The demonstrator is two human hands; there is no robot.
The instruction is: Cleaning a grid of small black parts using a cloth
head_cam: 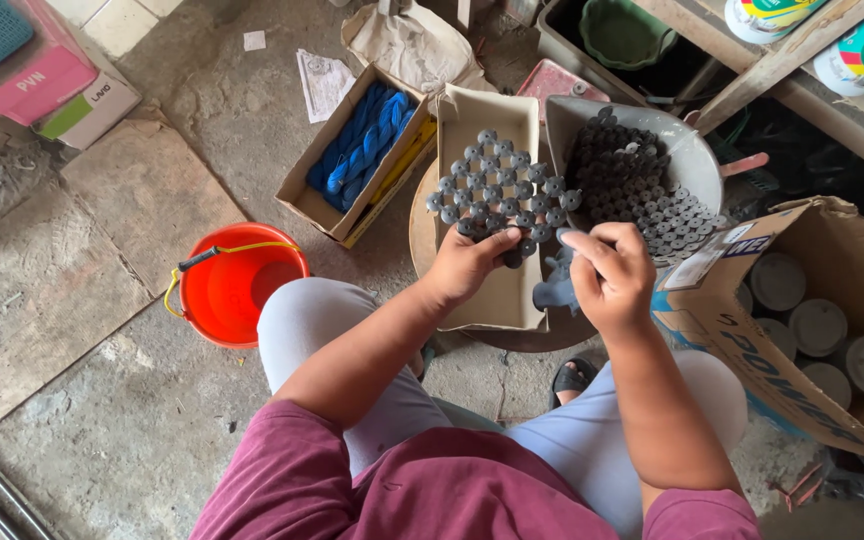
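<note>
Hands on a honeycomb of dark discs

Seated over a concrete floor [142, 400], knees apart, both forearms reaching forward from maroon sleeves. Left hand [464, 265] palm down, wrist slightly bent, fingers and thumb closed on the near edge of a flat sheet of joined dark discs [500, 192]. Sheet held over a long open cardboard tray [487, 115], its far end toward the tray's far edge. Right hand [612, 275] raised just beside the sheet's right corner, fingers curled inward, fingertips pinched together on something small; cannot tell exactly what. Below that hand, a small dark grey object [555, 290], partly hidden. Past the right hand, a metal basin [692, 160] heaped with loose discs. At the right edge, a carton [832, 260] of round lids. Left of the knee, an orange bucket [237, 285]; beyond it, a box of blue cord [362, 140].
</note>
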